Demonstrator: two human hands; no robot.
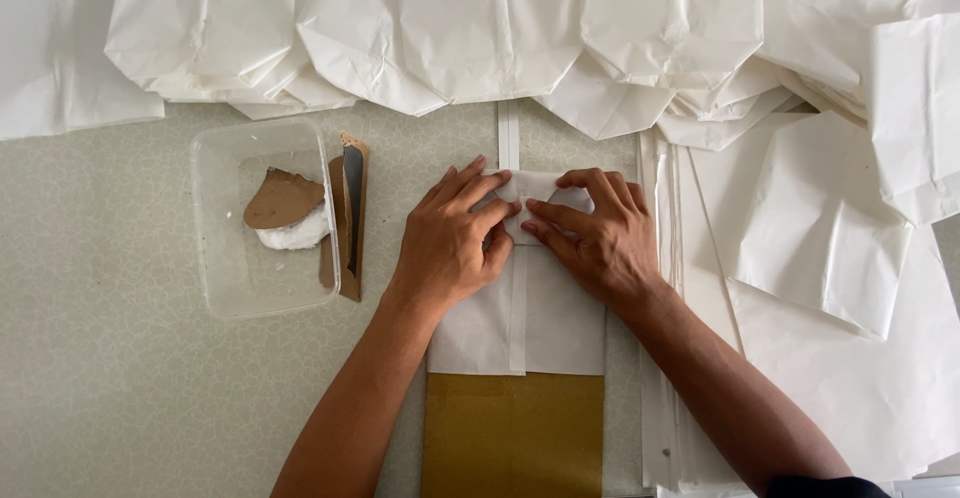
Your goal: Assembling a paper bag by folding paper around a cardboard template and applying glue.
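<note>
At the far left, the pale patterned table [110,358] carries a clear plastic tub [262,218] holding a lump of white paste [292,234] with a brown card scrap [282,198] resting on it. Just beside the tub's right wall lies a brown card strip [352,216] with a dark blade-like piece on top.

Centre: my left hand [452,238] lies flat on the white paper bag [520,308], fingers slightly spread and pressed down on the folded flap at the bag's far end. I grip nothing; the fingertips bear on the fold. The bag lies lengthwise on a mustard-brown board [512,436], which shows at the near edge.

My right hand [590,233] sits just beside the left, fingertips touching the same flap from the right, fingers close together and pressing flat.

To the right, a stack of flat white sheets [830,358] lies next to the bag. Along the far edge, a row of finished white bags [450,28] overlaps across the whole table.
</note>
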